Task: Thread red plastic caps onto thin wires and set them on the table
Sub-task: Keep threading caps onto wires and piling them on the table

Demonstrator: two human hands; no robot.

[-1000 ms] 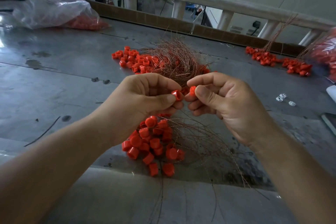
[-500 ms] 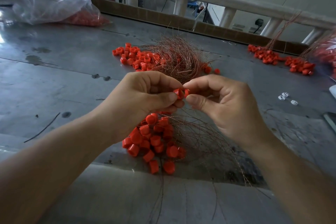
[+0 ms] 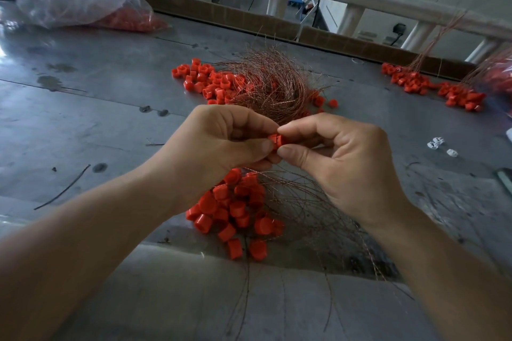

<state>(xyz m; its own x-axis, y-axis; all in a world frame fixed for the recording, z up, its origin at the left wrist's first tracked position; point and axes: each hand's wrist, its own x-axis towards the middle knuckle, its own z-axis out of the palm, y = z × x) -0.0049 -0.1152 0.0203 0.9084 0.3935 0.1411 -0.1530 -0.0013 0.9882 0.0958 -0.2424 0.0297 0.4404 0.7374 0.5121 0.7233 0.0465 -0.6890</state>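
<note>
Nearest the front edge of the worktop [image 3: 83,124], a heap of wired caps [image 3: 235,210] is seen below the hands. Since a second ago the left hand [image 3: 219,147] and right hand [image 3: 340,163] have been brought together, both pinched on one red cap [image 3: 275,140], so threading is judged underway; the loose wire bundle [image 3: 268,86] lies beyond

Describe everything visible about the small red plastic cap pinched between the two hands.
The small red plastic cap is a short, glossy cylinder, mostly hidden by fingertips. It is held above the grey metal table, pinched between the left hand and the right hand, both touching it. No wire through it can be made out.
</note>
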